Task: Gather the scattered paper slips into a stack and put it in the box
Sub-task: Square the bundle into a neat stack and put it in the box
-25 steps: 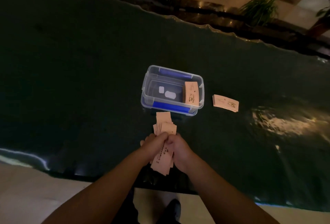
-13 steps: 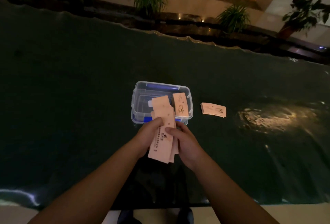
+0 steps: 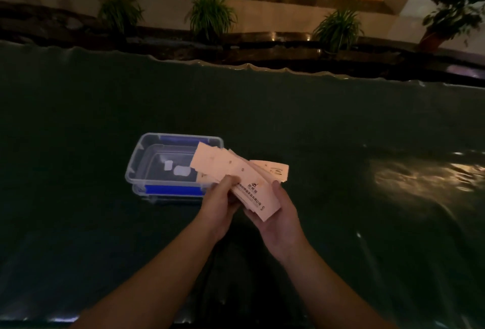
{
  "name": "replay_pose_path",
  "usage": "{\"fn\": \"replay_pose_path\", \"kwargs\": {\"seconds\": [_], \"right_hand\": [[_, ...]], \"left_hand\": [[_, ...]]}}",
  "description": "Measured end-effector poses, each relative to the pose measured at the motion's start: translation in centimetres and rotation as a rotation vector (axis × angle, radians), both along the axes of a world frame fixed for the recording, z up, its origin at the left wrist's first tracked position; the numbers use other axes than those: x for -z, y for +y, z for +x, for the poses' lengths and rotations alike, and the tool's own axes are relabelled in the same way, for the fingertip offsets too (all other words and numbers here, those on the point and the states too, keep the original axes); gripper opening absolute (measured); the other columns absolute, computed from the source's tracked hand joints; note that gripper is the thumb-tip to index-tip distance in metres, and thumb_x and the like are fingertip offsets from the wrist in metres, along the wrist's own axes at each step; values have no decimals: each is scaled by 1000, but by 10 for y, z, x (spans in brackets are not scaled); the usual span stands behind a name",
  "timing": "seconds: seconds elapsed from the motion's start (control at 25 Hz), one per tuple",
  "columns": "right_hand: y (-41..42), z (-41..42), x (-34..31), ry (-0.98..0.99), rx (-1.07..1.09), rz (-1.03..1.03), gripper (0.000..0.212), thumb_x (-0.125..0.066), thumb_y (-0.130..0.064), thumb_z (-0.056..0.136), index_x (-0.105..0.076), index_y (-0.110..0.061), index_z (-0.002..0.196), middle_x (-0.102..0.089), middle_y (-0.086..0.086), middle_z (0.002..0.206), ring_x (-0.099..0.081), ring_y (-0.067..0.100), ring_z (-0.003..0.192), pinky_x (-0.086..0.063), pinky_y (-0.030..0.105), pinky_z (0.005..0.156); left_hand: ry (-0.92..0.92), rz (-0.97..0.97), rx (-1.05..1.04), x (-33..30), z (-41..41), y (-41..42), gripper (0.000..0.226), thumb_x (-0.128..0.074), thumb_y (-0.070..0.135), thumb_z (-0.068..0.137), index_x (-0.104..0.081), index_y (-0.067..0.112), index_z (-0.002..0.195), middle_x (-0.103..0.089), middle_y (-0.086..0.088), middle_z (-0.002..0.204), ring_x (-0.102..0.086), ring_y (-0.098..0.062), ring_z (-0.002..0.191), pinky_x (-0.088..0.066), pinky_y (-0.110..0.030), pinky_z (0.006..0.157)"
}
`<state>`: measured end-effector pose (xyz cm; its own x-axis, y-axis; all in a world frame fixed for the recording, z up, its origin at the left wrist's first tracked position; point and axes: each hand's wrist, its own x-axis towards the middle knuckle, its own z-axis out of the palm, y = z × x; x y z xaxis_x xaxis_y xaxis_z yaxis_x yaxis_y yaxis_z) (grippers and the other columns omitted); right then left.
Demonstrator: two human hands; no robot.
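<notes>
Both hands hold a loose, uneven bundle of pale pink paper slips [image 3: 236, 173] with dark print, raised above the dark table. My left hand [image 3: 220, 202] pinches the bundle from the left side, and my right hand [image 3: 278, 213] supports it from underneath on the right. The far end of the bundle overlaps the right side of the clear plastic box [image 3: 147, 160], which has blue clips. A further small pile of slips [image 3: 275, 171] peeks out just behind the bundle on the right. The slips seen earlier inside the box are hidden by the bundle.
A dark green cloth covers the table [image 3: 341, 131], with a bright light reflection [image 3: 425, 173] to the right. Two white labels [image 3: 178, 169] show on the box floor. Potted plants [image 3: 210, 13] line a ledge beyond the table's far edge.
The bundle has risen off the table and turned, now lying slanted in front of the box's right side. The view has tilted upward, showing more of the room behind.
</notes>
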<state>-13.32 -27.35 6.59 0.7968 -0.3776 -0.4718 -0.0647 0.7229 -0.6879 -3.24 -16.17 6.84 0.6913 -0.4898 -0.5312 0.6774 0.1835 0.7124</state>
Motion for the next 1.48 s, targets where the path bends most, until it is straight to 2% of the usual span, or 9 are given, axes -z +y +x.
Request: {"fn": "replay_pose_path", "kwargs": {"seconds": [0.16, 0.28, 0.48, 0.68, 0.88, 1.04, 1.2, 1.36, 1.48], "right_hand": [[-63, -25, 6, 61, -10, -99, 71, -92, -25, 72, -60, -26, 135, -80, 8, 120, -79, 27, 108, -66, 42, 80], [-97, -34, 10, 127, -75, -142, 74, -95, -31, 64, -62, -28, 131, -82, 4, 115, -80, 22, 103, -65, 43, 80], [-127, -25, 19, 243, -145, -155, 59, -91, -25, 76, -63, -25, 128, -84, 2, 107, -78, 24, 106, -64, 41, 79], [-139, 8, 23, 338, -137, -185, 57, -93, -24, 74, -65, -26, 123, -85, -1, 99, -78, 24, 104, -66, 37, 69], [-152, 56, 33, 429, -86, -251, 51, -94, -24, 73, -65, -30, 115, -85, -1, 89, -77, 23, 100, -66, 41, 74], [-162, 85, 48, 460, -130, -350, 49, -90, -31, 78, -61, -28, 117, -83, 1, 99, -76, 20, 99, -61, 39, 80], [-171, 101, 66, 535, -233, -481, 66, -87, -45, 78, -57, -22, 132, -75, 5, 117, -72, 24, 108, -61, 44, 90], [-173, 109, 78, 670, -312, -599, 64, -83, -52, 81, -52, -21, 128, -70, -1, 103, -66, 13, 90, -52, 30, 65], [-172, 111, 85, 692, -316, -557, 60, -77, -47, 85, -53, -19, 132, -70, 0, 105, -67, 14, 92, -55, 32, 71]], "left_hand": [[-6, -46, 37, 12, -33, -42, 58, -78, 11, 80, -60, 21, 134, -77, -12, 121, -73, -30, 115, -61, -49, 94], [15, -58, 39, 17, -40, -54, 72, -88, 8, 70, -59, 24, 134, -77, -12, 122, -74, -31, 113, -61, -52, 94], [45, 6, 31, 21, -14, -53, 60, -87, 9, 76, -63, 14, 131, -76, -16, 123, -75, -32, 111, -64, -46, 83], [-42, 190, 45, 25, 28, -63, 85, -91, 12, 66, -51, 33, 138, -76, -12, 123, -78, -30, 102, -63, -57, 87], [-30, 321, 127, 39, 66, -85, 59, -83, 25, 84, -54, 25, 136, -80, -7, 113, -78, -24, 101, -63, -49, 90], [-39, 533, 191, 53, 84, -113, 44, -64, 41, 97, -54, 21, 134, -73, -4, 112, -70, -20, 103, -59, -44, 94], [-41, 671, 225, 65, 97, -132, 40, -54, 47, 100, -57, 21, 131, -72, -4, 107, -69, -18, 96, -60, -40, 89], [-14, 818, 271, 76, 107, -136, 40, -58, 51, 96, -60, 21, 122, -68, -4, 104, -66, -19, 92, -56, -41, 93], [-16, 787, 295, 86, 109, -136, 43, -71, 49, 88, -60, 22, 120, -68, -3, 105, -66, -19, 95, -56, -42, 94]]}}
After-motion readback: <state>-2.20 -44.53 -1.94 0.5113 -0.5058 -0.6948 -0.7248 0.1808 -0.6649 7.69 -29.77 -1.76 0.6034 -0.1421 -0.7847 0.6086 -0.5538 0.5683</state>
